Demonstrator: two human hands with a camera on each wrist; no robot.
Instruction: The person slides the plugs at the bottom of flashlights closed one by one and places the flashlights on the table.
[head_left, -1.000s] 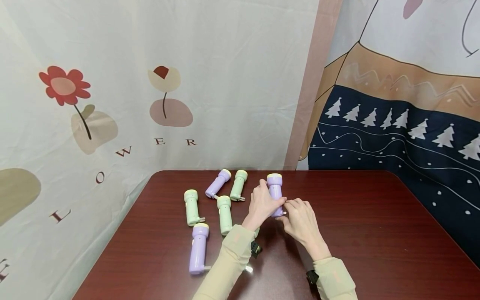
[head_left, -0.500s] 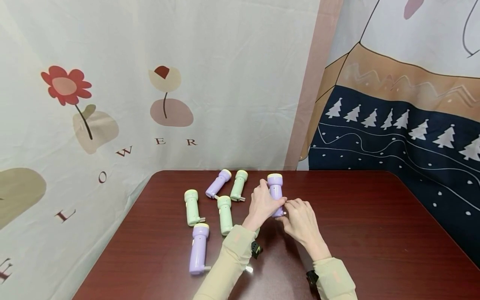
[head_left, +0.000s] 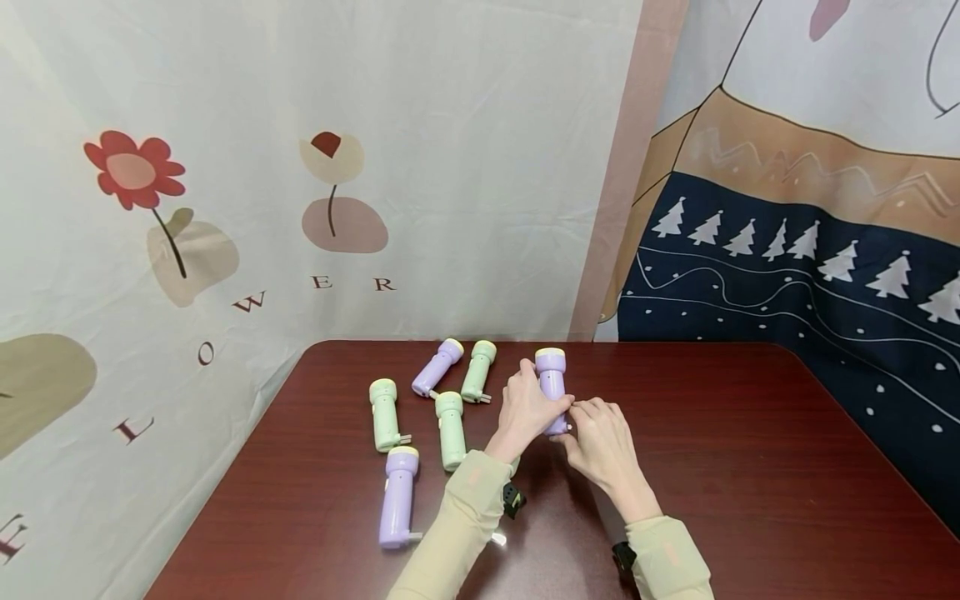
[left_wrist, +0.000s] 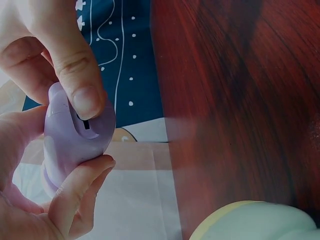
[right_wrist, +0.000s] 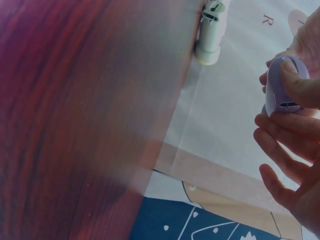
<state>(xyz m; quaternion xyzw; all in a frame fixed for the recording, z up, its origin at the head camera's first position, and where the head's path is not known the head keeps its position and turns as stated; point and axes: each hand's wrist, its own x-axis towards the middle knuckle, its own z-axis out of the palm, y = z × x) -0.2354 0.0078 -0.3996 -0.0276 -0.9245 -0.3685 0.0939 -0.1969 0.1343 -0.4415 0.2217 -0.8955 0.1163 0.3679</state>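
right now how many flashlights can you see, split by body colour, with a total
Lavender cylindrical plastic-looking flashlights: 3, including the one in the hands
Pale green cylindrical plastic-looking flashlights: 4, counting a mostly hidden flashlight behind the left sleeve
Total: 7

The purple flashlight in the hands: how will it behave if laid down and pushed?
The purple flashlight is probably stiff, showing no dent under the fingers. Its smooth surface might be slightly slippery. Being rounded, it could roll, perhaps unevenly, because its end looks oval.
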